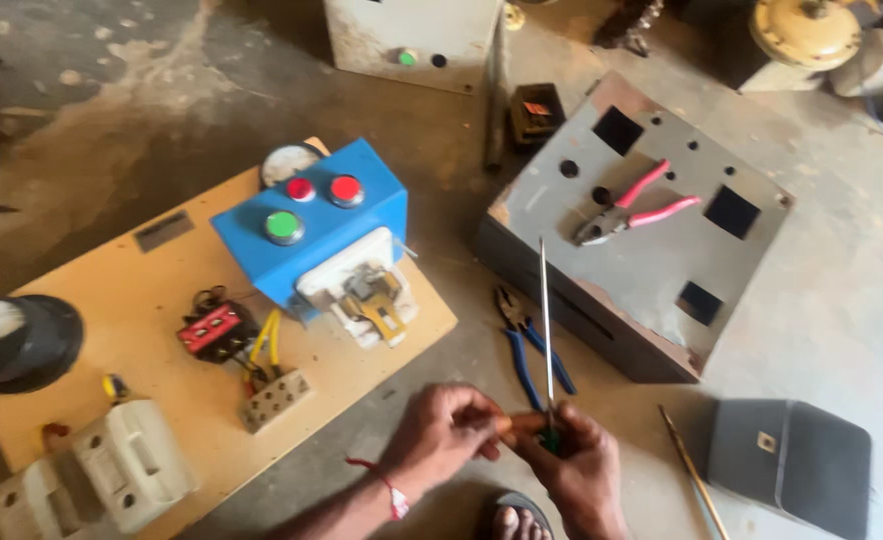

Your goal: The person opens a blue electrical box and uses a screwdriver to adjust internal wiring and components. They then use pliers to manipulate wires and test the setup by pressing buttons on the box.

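Observation:
Both my hands meet low in the middle of the head view. My left hand [443, 432], with a red thread at the wrist, pinches a short brownish piece [514, 424] held between the two hands. My right hand [579, 462] grips the green handle of a long thin screwdriver [546, 320], whose shaft points straight up away from me. Blue-handled pliers [528, 345] lie on the floor just beyond my hands.
A wooden board [151, 300] at left carries a blue push-button box [313, 222], a red terminal block [211, 330], a round gauge [16, 340] and white switchgear [111, 470]. A grey metal box [651, 270] with pink pliers [629, 208] stands right. A dark pouch [791, 465] lies at lower right.

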